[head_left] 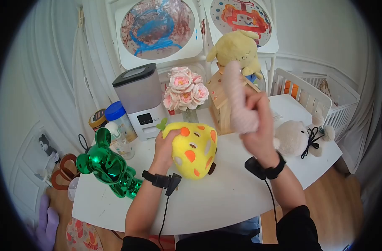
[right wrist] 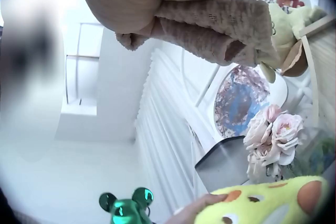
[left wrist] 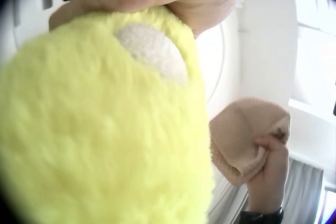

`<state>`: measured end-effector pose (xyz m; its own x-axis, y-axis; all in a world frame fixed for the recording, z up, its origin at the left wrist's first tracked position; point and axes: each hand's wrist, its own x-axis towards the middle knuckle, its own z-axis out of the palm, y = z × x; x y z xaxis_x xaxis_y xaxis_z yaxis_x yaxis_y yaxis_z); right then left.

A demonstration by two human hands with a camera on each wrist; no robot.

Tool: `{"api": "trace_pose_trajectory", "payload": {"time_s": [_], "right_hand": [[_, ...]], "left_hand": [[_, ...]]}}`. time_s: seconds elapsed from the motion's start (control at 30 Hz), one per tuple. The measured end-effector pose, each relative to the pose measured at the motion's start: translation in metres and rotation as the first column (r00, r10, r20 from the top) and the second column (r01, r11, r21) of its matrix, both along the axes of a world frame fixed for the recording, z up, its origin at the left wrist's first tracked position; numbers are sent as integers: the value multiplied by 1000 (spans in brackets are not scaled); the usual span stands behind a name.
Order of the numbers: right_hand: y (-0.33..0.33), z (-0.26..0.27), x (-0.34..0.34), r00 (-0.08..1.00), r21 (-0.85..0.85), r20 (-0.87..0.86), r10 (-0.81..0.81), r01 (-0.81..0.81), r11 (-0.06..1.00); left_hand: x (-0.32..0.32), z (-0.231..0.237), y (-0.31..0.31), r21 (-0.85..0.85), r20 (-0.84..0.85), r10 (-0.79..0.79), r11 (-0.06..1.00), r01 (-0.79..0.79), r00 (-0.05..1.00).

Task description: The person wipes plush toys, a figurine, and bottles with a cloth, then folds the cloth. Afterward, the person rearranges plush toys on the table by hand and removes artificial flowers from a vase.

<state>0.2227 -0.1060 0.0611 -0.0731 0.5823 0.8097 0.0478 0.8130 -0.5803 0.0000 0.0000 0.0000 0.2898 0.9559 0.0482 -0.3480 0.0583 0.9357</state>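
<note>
Meanwhile, a left hand grips a yellow plush toy above the white table; a right hand holds up a pink knitted item, raised before the wooden house; a shiny green bear figure occupies the left.

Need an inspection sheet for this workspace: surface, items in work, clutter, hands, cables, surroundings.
Surface: white table; no spill seen.
Items in work: yellow plush on the table; pinkish knit piece held raised, blurred in the head view.
Clutter: green bear figure, appliance, roses, wooden house, pale plush.
Hands: left grips the yellow plush's side; right grips the knit piece.
Cables: left wrist cable and right wrist cable run toward the near edge; no snag seen.
Surroundings: white crib at right, curtains at left.
</note>
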Motion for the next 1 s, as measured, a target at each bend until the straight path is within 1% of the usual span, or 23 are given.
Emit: {"api": "trace_pose_trajectory", "payload": {"time_s": [0.03, 0.07, 0.1, 0.17, 0.2, 0.23, 0.3, 0.33, 0.37, 0.43, 0.47, 0.5, 0.57, 0.6, 0.63, 0.67, 0.7, 0.77, 0.8, 0.83, 0.87, 0.93, 1.0], "right_hand": [[8, 4, 1, 1000, 32, 6, -1, 1, 999], [7, 5, -13, 938, 103, 316, -141, 114, 988], [-15, -14, -34, 796, 50, 572, -199, 209, 977], [-5, -22, -50, 739, 124, 631, -236, 205, 971], [3, -22, -53, 684, 172, 680, -265, 202, 964], [6, -22, -54, 688, 167, 681, -252, 188, 968], [10, -23, -51, 655, 315, 678, -332, 149, 937], [11, -24, -48, 657, 300, 683, -319, 146, 943], [13, -25, -44, 689, 312, 666, -288, 94, 946], [17, -27, -32, 716, 316, 653, -245, 37, 948], [19, -29, -24, 769, 309, 606, -204, 9, 951], [24, -31, -15, 817, 308, 553, -162, -20, 951], [44, -40, 6, 895, 203, 410, -178, 100, 974], [42, -35, 6, 896, 206, 410, -173, 94, 974], [37, -28, 4, 980, -148, 124, -156, 174, 974], [31, -21, 2, 960, -494, -158, -232, 127, 860], [26, -17, -3, 963, -495, -149, -225, 125, 860], [13, -13, -16, 992, -373, -119, -37, -11, 928], [8, -7, -22, 993, -377, -111, -37, -8, 926], [5, 1, -27, 940, -65, 325, -105, 133, 989], [2, 4, -30, 701, 280, 658, -276, 113, 953], [-3, 0, -32, 690, 240, 698, -191, 25, 970], [-13, -1, -34, 651, 193, 755, -76, -109, 975]], "left_hand": [[5, 8, -4, 103, 33, 59, 993, -62, 998], [8, 15, -10, 197, 73, 115, 972, -128, 991], [-2, -1, -44, 82, 9, 124, 989, -124, 992], [8, 9, -42, 194, 259, 107, 968, -160, 960], [11, 19, -42, 257, 211, 157, 943, -210, 965], [7, 27, -46, 252, 210, 172, 942, -224, 962], [2, 36, -49, 348, 180, 245, 890, -295, 953], [0, 35, -47, 427, 180, 267, 846, -320, 947], [-2, 35, -44, 412, 177, 272, 852, -322, 946], [-6, 42, -43, 221, 318, 334, 884, -412, 888], [-6, 53, -46, 179, 281, 434, 852, -491, 856], [-10, 59, -45, 177, 281, 437, 851, -494, 855], [-22, 66, -46, 220, 301, 452, 824, -522, 840], [-24, 69, -47, 226, 305, 462, 815, -534, 833], [-24, 70, -50, 226, 309, 468, 810, -542, 828], [-21, 70, -53, 245, 229, 450, 832, -498, 863], [-16, 69, -57, 255, 150, 428, 854, -454, 891], [-2, 56, -63, 322, 11, 331, 892, -317, 943], [10, 43, -63, 327, 71, 313, 890, -319, 947], [20, 35, -64, 332, 132, 293, 887, -321, 947], [20, 37, -68, 325, 140, 293, 889, -324, 946], [14, 55, -76, 202, 261, 173, 952, -230, 950], [-10, 45, -54, 146, 272, 106, 978, -150, 956]]}}
